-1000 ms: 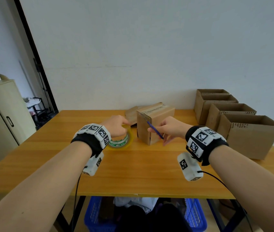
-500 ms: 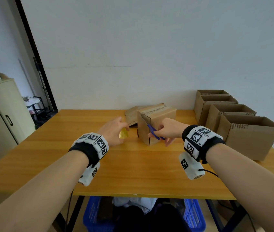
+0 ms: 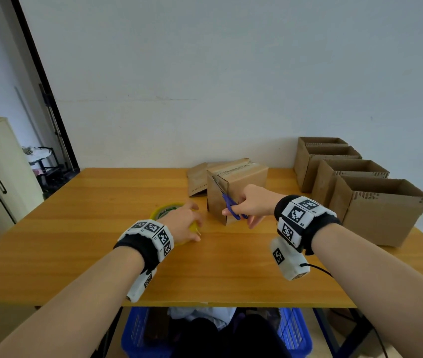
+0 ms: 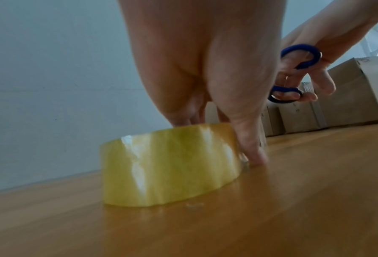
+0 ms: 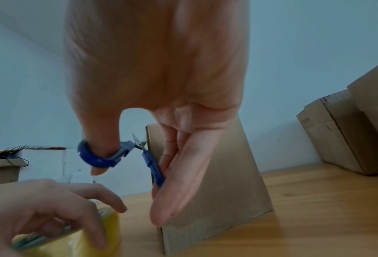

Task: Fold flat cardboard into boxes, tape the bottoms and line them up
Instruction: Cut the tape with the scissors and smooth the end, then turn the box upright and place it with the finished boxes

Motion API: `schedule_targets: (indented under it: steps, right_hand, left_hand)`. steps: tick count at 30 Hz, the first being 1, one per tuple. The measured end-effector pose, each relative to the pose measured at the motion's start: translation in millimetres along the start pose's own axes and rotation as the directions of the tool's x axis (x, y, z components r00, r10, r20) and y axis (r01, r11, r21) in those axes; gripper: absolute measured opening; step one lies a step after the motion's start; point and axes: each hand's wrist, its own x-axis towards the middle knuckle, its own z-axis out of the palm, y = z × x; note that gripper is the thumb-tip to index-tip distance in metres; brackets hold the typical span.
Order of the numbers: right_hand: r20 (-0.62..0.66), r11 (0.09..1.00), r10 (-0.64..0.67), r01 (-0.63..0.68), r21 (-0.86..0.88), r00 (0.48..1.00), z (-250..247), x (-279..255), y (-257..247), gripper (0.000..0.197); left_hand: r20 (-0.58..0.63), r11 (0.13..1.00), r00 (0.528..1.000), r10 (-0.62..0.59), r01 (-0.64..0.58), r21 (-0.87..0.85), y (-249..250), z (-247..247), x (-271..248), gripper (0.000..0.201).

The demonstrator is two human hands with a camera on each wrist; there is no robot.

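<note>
Taping the bottom of a fifth box, scissors at the seam.

Standing mid-bench (image 3: 76, 202), the upturned box (image 3: 238, 182) shows plain brown card with a glossy tape strip over its top seam and down the near corner. The right hand (image 3: 253, 205) holds blue scissors (image 3: 231, 206), thumb and fingers through the loops, blades parted at that corner. The left hand (image 3: 183, 224), at the box's eight o'clock, curls its fingers round the yellowish tape roll (image 4: 168, 165) lying flat. Next, I judge, comes the snip, then pressing the tape end down. Four finished boxes (image 3: 375, 210) line up at three o'clock; flat cardboard (image 3: 197, 180) lies just behind.
</note>
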Motion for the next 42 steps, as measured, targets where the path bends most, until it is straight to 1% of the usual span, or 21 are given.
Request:
schedule_targets:
  steps: [2,3,4,6,7,9,11,12,13,15,16,20,22,26,29,31,33,36,39,40,42]
  right_hand:
    - [0.016,1.000,-0.001,0.001,0.007,1.000,-0.3,0.7,0.4,0.036]
    - [0.029,1.000,0.000,0.000,0.007,1.000,-1.1,0.2,-0.2,0.035]
    - [0.034,1.000,0.003,-0.003,0.002,0.999,-2.0,0.0,-0.7,0.035]
    - [0.031,1.000,0.013,-0.013,-0.021,0.999,-3.6,-0.9,-2.8,0.036]
    - [0.037,0.999,0.018,-0.017,-0.037,0.999,-4.3,-2.0,-5.0,0.036]
    - [0.060,0.997,0.043,-0.039,-0.071,0.997,-5.6,-3.5,-10.1,0.037]
    - [0.110,0.987,0.087,-0.070,-0.144,0.990,-6.0,-6.0,-14.4,0.038]
    - [0.147,0.979,0.106,-0.077,-0.191,0.983,-5.4,-6.5,-15.2,0.035]
    - [0.189,0.972,0.116,-0.073,-0.224,0.975,-3.3,-6.6,-15.3,0.029]
    - [0.231,0.963,0.129,-0.066,-0.262,0.964,1.7,-5.7,-12.8,0.019]
    - [0.227,0.955,0.132,-0.062,-0.289,0.965,3.3,-4.8,-10.8,0.017]
    - [0.134,0.893,0.154,-0.080,-0.442,0.979,4.4,-2.3,-6.4,0.034]
    - [0.091,0.854,0.144,-0.077,-0.515,0.985,5.9,1.7,-2.8,0.033]
    - [0.018,0.841,0.086,-0.063,-0.537,0.996,10.6,11.6,6.5,0.041]
    - [0.036,0.849,0.056,-0.029,-0.528,0.998,13.9,16.3,11.0,0.035]
    - [0.044,0.851,0.039,-0.010,-0.525,0.998,16.3,18.6,13.3,0.029]
    - [0.052,0.850,0.033,-0.001,-0.527,0.998,17.6,20.7,14.8,0.023]
    - [0.096,0.828,0.049,0.014,-0.561,0.994,18.6,24.4,14.2,0.028]
    - [0.107,0.826,0.040,0.028,-0.563,0.993,19.5,27.0,15.2,0.033]
    - [0.108,0.834,0.020,0.043,-0.550,0.994,18.5,26.3,16.3,0.031]
    - [0.066,0.871,-0.078,0.100,-0.481,0.995,13.4,20.9,17.7,0.022]
  left_hand:
    - [0.015,0.999,1.000,0.000,0.000,-0.035,0.2,-5.8,2.2,0.063]
    - [-0.017,0.997,1.000,-0.015,0.013,-0.074,0.2,-10.7,3.7,0.067]
    - [-0.075,0.991,0.996,-0.046,0.036,-0.132,0.2,-17.1,5.3,0.069]
    - [-0.205,0.963,0.972,-0.117,0.060,-0.263,0.7,-30.9,8.1,0.068]
    - [-0.256,0.950,0.959,-0.120,0.036,-0.310,1.5,-38.0,9.2,0.069]
    - [-0.312,0.936,0.948,-0.058,-0.056,-0.347,2.9,-49.2,10.8,0.080]
    - [-0.307,0.934,0.952,0.008,-0.117,-0.338,6.3,-56.5,11.2,0.089]
    - [-0.299,0.935,0.954,0.026,-0.130,-0.331,7.9,-58.7,12.2,0.089]
    - [-0.290,0.938,0.956,0.036,-0.133,-0.321,8.4,-59.7,13.7,0.086]
    - [-0.285,0.944,0.957,0.045,-0.134,-0.302,9.4,-60.3,17.0,0.072]
    - [-0.296,0.944,0.954,0.045,-0.138,-0.301,9.6,-60.7,18.8,0.064]
    - [-0.360,0.938,0.932,0.039,-0.158,-0.307,13.9,-65.6,24.0,0.036]
    - [-0.364,0.953,0.931,0.005,-0.115,-0.281,18.4,-66.8,27.9,0.031]
    - [-0.394,0.982,0.919,-0.031,-0.046,-0.184,27.7,-69.5,37.0,0.049]
    - [-0.382,0.993,0.924,-0.022,-0.026,-0.118,30.1,-69.1,41.8,0.060]
    - [-0.376,0.992,0.926,-0.017,-0.031,-0.121,28.6,-66.5,45.0,0.059]
    - [-0.359,0.987,0.933,-0.006,-0.052,-0.151,25.8,-64.8,47.0,0.054]
    - [-0.313,0.978,0.950,-0.009,-0.057,-0.201,22.3,-65.1,47.1,0.050]
    - [-0.279,0.972,0.960,-0.026,-0.041,-0.232,21.8,-65.1,46.3,0.050]
    - [-0.268,0.970,0.963,-0.025,-0.042,-0.241,21.8,-64.7,45.7,0.051]
    - [-0.257,0.965,0.966,-0.008,-0.060,-0.254,21.4,-63.4,44.9,0.055]
